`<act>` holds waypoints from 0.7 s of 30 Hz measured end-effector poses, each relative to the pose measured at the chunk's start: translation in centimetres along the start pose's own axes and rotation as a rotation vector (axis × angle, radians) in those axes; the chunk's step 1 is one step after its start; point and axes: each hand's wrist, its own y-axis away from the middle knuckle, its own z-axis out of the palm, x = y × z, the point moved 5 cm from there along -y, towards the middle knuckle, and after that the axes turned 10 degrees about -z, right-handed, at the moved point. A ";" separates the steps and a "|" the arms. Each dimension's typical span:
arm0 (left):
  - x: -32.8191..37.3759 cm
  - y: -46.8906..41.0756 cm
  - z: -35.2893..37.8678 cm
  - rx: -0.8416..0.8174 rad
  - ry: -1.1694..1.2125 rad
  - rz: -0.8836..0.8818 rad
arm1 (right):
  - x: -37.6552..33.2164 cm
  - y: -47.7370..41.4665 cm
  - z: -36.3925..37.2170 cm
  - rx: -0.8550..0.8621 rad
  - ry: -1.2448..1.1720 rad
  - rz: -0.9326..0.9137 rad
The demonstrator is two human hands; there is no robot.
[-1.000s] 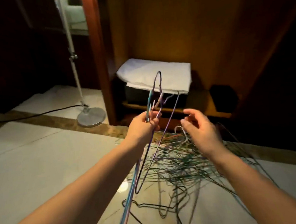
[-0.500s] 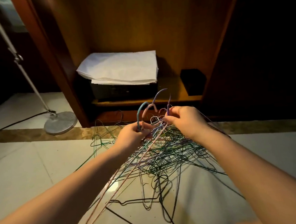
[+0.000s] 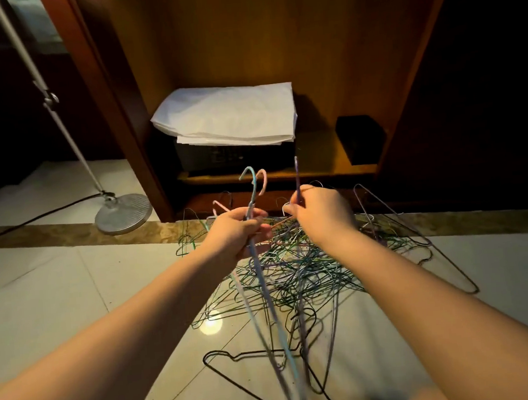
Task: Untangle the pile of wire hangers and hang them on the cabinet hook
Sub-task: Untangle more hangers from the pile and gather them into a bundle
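Hangers of thin coloured wire (image 3: 295,269) lie tangled on the pale tiled floor (image 3: 60,292), just below and beyond both my hands. My left hand (image 3: 236,230) is curled round the necks of a pale blue wire hanger (image 3: 250,185) and a pink wire hanger (image 3: 264,181). Their hooks stand above my fist and their bodies hang down toward me. My right hand (image 3: 323,211), just right of it and about level, pinches the neck of a purple wire hanger (image 3: 296,172). Its hook points up and its long axis runs from the hand down toward me across the tangle. It is blurred lower down, so I cannot tell if it hangs free. I judge it should lift clear along that line, then pass leftward to the bundle. No cabinet hook is in view on the brown wooden cabinet (image 3: 245,45) ahead of my hands.
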 end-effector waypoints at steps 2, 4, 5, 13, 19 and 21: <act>0.3 0.3 0.6 -0.003 -0.006 0.021 | -1.5 -0.3 0.9 -0.021 -0.057 -0.037; 0.5 0.5 0.6 0.021 -0.028 0.054 | -2.7 -0.5 1.6 -0.038 -0.135 -0.063; 0.5 0.6 0.3 0.041 -0.037 0.073 | -3.1 -0.6 2.0 -0.051 -0.174 -0.067; 1.2 1.5 -3.3 0.064 -0.020 0.162 | -4.9 -1.1 3.6 -0.027 -0.396 -0.084; 0.9 0.3 -5.0 -0.112 0.090 0.113 | -6.5 -1.1 5.3 -0.009 -0.556 -0.140; 1.5 -0.9 -5.1 -0.213 0.182 0.126 | -6.7 -1.9 5.5 -0.001 -0.605 -0.147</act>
